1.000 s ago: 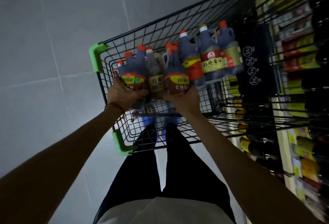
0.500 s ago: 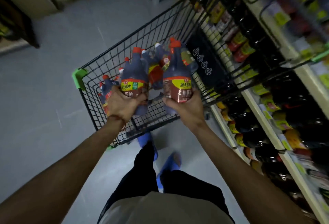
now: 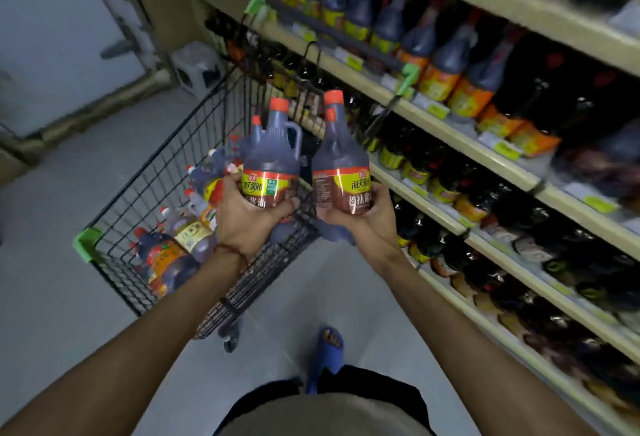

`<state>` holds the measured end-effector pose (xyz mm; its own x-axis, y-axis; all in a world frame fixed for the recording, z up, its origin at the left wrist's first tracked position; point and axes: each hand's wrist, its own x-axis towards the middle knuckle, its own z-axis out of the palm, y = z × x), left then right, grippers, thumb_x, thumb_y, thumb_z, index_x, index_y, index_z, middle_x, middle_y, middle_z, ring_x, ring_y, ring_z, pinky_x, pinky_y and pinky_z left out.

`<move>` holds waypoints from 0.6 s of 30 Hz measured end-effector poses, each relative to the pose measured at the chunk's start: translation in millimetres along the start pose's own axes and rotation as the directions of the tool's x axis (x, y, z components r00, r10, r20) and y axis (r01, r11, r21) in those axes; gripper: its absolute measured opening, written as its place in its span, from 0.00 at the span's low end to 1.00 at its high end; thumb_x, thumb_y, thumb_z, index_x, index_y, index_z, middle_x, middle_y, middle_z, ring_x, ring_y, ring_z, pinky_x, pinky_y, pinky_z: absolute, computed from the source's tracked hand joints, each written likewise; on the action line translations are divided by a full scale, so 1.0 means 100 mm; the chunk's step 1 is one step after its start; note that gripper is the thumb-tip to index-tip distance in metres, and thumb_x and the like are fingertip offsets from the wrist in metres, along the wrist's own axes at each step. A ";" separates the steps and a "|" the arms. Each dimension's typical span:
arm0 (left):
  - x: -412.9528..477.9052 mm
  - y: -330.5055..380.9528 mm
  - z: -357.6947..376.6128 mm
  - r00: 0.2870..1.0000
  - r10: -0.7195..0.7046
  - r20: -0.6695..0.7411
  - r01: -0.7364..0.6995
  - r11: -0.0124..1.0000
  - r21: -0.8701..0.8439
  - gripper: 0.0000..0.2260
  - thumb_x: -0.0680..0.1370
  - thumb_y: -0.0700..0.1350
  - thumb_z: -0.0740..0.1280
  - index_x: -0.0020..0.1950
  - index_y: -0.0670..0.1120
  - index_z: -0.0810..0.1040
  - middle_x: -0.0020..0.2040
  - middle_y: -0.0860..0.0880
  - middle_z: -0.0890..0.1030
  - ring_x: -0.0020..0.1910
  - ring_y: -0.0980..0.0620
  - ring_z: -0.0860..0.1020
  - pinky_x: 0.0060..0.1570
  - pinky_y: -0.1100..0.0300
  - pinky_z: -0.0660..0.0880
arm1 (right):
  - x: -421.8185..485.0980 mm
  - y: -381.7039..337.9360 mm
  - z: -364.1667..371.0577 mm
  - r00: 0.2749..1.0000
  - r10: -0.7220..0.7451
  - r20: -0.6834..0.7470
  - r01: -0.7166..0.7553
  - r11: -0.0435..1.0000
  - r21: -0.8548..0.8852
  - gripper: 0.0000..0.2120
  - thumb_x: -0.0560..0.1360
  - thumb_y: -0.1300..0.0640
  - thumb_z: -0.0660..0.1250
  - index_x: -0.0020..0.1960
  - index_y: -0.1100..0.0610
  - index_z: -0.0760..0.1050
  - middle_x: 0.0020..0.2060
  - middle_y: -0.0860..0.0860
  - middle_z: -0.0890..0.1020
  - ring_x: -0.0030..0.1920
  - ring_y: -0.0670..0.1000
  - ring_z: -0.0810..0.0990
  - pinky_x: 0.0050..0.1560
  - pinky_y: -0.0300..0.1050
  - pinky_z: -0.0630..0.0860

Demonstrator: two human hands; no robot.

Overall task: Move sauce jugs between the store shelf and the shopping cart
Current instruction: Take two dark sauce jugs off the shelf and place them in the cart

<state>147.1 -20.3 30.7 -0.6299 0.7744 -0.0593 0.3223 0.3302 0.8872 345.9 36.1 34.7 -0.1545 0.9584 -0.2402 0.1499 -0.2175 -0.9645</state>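
View from a head-worn camera, looking down a person's two bare forearms in a shop aisle; each hand is clamped on a jug of dark sauce.

The left hand [image 3: 250, 218] wraps its fingers and thumb round the lower body of a dark sauce jug with an orange cap, a looped side handle and a red and yellow label [image 3: 270, 158]; a thin red cord bracelet [image 3: 232, 251] circles that wrist.

The right hand [image 3: 367, 219] cups and grips the base of a second dark, orange-capped sauce jug with a brown and yellow label [image 3: 341, 165]; both jugs stand upright, side by side and close together but not touching.

A further orange cap peeks out just behind each held jug; whether the hands also carry those cannot be told.

The left jug is above the near right side of a black wire shopping cart with green plastic corner guards [image 3: 162, 172]; the right jug is just to the right of the cart, in front of the shelves.

Inside the cart, several more capped sauce jugs with mixed labels [image 3: 175, 255] lie heaped against its left wall.

On the right run cream-coloured store shelves with yellow price tags [image 3: 450, 130]; a row of dark jugs with orange and yellow labels [image 3: 446, 54] stands on an upper tier, and darker bottles fill the tiers below, blurred.

Below are a pale grey tiled floor [image 3: 52, 262] and one foot in a blue slipper [image 3: 329, 349].
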 end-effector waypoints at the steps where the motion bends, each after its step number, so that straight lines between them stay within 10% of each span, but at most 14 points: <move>1: -0.06 0.05 0.02 0.999 0.036 0.021 -0.035 0.999 -0.004 0.40 0.56 0.64 0.80 0.60 0.50 0.69 0.49 0.56 0.81 0.47 0.54 0.81 0.51 0.47 0.79 | -0.09 -0.01 -0.08 0.999 -0.006 -0.032 0.006 1.000 -0.004 0.43 0.59 0.62 0.87 0.67 0.59 0.67 0.51 0.47 0.82 0.41 0.36 0.83 0.43 0.34 0.79; 18: -1.35 0.34 0.51 0.877 0.251 0.410 -0.244 0.967 -0.070 0.38 0.55 0.66 0.79 0.60 0.55 0.73 0.49 0.58 0.82 0.46 0.54 0.82 0.51 0.49 0.81 | -1.93 0.33 -1.05 0.843 0.072 -0.533 -0.026 0.995 0.093 0.45 0.51 0.46 0.85 0.65 0.55 0.73 0.51 0.48 0.85 0.46 0.46 0.86 0.44 0.39 0.81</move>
<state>279.3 -85.9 45.7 -0.1818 0.9832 -0.0171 0.4158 0.0926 0.9047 483.2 -136.2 61.1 0.4014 0.8908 -0.2128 0.0627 -0.2585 -0.9640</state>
